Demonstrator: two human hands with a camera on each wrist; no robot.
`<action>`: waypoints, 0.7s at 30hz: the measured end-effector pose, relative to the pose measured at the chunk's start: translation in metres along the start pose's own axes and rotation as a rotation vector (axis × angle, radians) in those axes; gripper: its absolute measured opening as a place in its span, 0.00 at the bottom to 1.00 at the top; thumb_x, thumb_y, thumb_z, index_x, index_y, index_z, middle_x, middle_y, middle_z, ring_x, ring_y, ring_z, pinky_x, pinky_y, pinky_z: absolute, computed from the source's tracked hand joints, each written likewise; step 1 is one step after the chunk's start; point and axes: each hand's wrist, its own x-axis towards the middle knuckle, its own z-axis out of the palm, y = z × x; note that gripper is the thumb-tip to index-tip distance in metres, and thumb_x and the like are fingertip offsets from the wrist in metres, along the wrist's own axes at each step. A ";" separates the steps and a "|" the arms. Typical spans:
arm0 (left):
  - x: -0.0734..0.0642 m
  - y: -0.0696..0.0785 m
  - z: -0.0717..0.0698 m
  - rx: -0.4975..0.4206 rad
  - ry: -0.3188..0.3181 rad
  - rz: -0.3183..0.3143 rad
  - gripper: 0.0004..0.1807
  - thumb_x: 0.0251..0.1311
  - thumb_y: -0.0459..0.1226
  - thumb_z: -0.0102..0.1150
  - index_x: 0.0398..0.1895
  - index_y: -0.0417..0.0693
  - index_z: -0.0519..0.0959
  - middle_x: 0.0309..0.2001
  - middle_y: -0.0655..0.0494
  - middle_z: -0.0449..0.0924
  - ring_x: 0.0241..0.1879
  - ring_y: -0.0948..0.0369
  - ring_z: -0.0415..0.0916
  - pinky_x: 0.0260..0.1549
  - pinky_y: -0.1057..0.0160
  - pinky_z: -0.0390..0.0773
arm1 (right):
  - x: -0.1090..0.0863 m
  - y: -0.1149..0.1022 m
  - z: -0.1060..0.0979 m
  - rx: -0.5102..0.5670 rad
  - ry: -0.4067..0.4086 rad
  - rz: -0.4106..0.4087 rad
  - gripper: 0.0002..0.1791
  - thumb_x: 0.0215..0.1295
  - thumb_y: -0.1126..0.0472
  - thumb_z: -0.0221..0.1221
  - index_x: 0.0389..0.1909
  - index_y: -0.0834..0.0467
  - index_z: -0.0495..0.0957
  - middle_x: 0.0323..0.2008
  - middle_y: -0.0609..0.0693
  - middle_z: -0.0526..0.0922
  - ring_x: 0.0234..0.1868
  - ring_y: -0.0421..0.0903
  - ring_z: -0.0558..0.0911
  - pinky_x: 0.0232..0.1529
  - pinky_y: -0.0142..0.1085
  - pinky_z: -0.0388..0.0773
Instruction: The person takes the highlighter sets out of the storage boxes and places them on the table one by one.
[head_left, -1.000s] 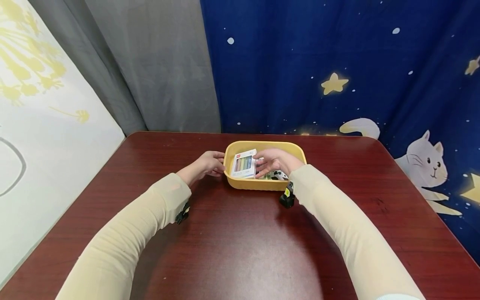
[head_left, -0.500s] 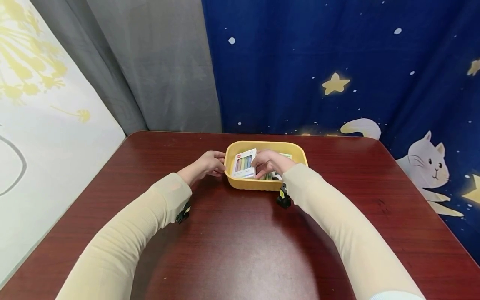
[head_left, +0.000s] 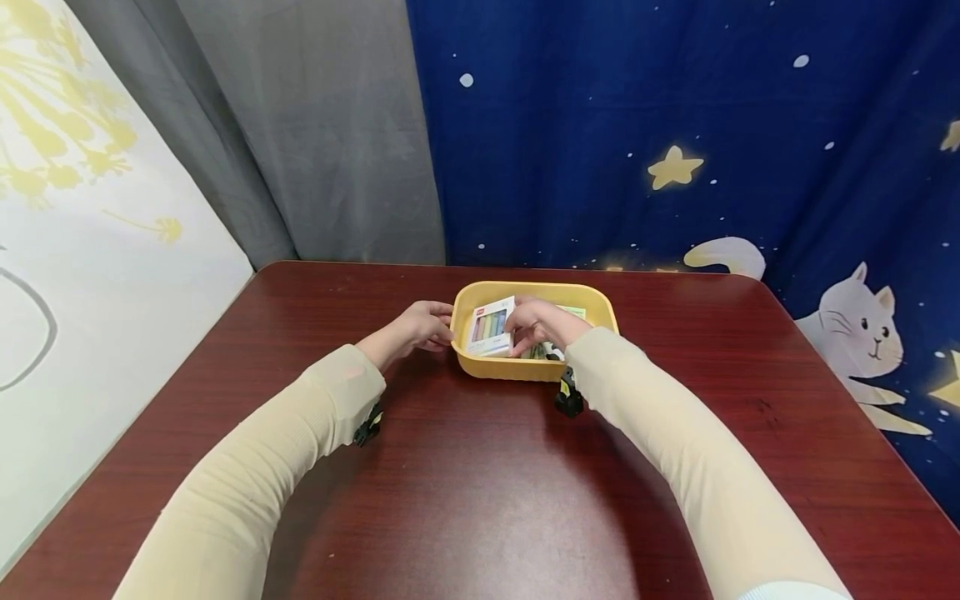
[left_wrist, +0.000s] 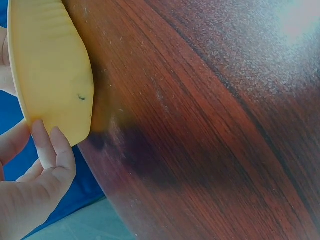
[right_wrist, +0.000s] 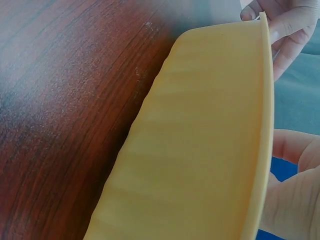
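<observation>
A yellow plastic basket (head_left: 536, 368) stands near the table's far edge. My left hand (head_left: 423, 325) holds its left end, with fingertips against the outer wall and the thumb at the rim, as the left wrist view shows. Inside the basket lies a white box of coloured sticks (head_left: 491, 327), its window showing several pastel colours. My right hand (head_left: 536, 321) reaches in over the near rim and pinches the box's right edge with curled fingers. The basket wall hides the box in both wrist views. Beneath the right hand, a black, white and green printed item (head_left: 553, 353) is partly covered.
The dark red wooden table (head_left: 465, 483) extends toward me. Behind it hang a grey curtain (head_left: 337, 125) and a blue curtain with stars and a cat (head_left: 562, 125). A white panel with yellow drawings (head_left: 90, 317) borders the left side.
My right hand has moved slightly left inside the basket and its fingers have closed on the box's right edge. My left hand stays at the basket's left end.
</observation>
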 end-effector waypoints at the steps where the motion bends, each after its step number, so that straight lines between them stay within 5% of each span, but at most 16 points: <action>1: 0.000 0.000 0.000 -0.001 -0.001 -0.001 0.31 0.55 0.23 0.53 0.65 0.43 0.62 0.59 0.45 0.69 0.29 0.62 0.74 0.49 0.52 0.75 | 0.016 0.005 -0.008 0.015 -0.009 -0.002 0.51 0.57 0.78 0.48 0.71 0.40 0.32 0.52 0.70 0.68 0.42 0.63 0.77 0.29 0.52 0.79; 3: 0.000 0.000 0.000 0.003 -0.001 -0.002 0.31 0.55 0.23 0.52 0.65 0.43 0.62 0.59 0.45 0.69 0.29 0.61 0.74 0.49 0.52 0.74 | 0.035 0.008 -0.018 0.035 -0.016 -0.010 0.53 0.55 0.79 0.48 0.71 0.38 0.32 0.50 0.71 0.68 0.40 0.64 0.77 0.30 0.53 0.79; 4: -0.001 0.001 0.000 0.004 0.000 -0.002 0.31 0.55 0.23 0.52 0.65 0.42 0.62 0.59 0.45 0.69 0.29 0.61 0.74 0.49 0.52 0.74 | 0.026 0.005 -0.016 0.023 -0.008 -0.019 0.51 0.55 0.79 0.48 0.71 0.40 0.35 0.50 0.71 0.68 0.41 0.65 0.77 0.29 0.52 0.79; 9: -0.001 0.001 0.000 0.005 0.005 -0.005 0.32 0.55 0.23 0.53 0.65 0.42 0.62 0.59 0.45 0.69 0.29 0.61 0.74 0.48 0.53 0.75 | -0.064 -0.025 0.019 -0.048 0.062 -0.056 0.40 0.62 0.78 0.41 0.71 0.50 0.40 0.57 0.69 0.64 0.53 0.64 0.71 0.26 0.44 0.81; 13: -0.001 0.001 0.000 0.006 0.002 0.000 0.32 0.55 0.23 0.53 0.65 0.42 0.61 0.59 0.45 0.69 0.28 0.62 0.75 0.48 0.53 0.75 | -0.104 -0.038 0.025 -0.011 0.055 -0.095 0.40 0.62 0.78 0.40 0.71 0.52 0.38 0.59 0.69 0.61 0.55 0.63 0.69 0.26 0.41 0.81; 21: 0.000 0.000 0.000 -0.006 -0.006 0.012 0.33 0.55 0.22 0.51 0.66 0.41 0.60 0.60 0.44 0.68 0.30 0.62 0.75 0.48 0.53 0.75 | -0.113 -0.043 0.008 0.056 0.069 -0.162 0.43 0.60 0.78 0.43 0.71 0.50 0.38 0.59 0.70 0.62 0.40 0.57 0.78 0.27 0.45 0.81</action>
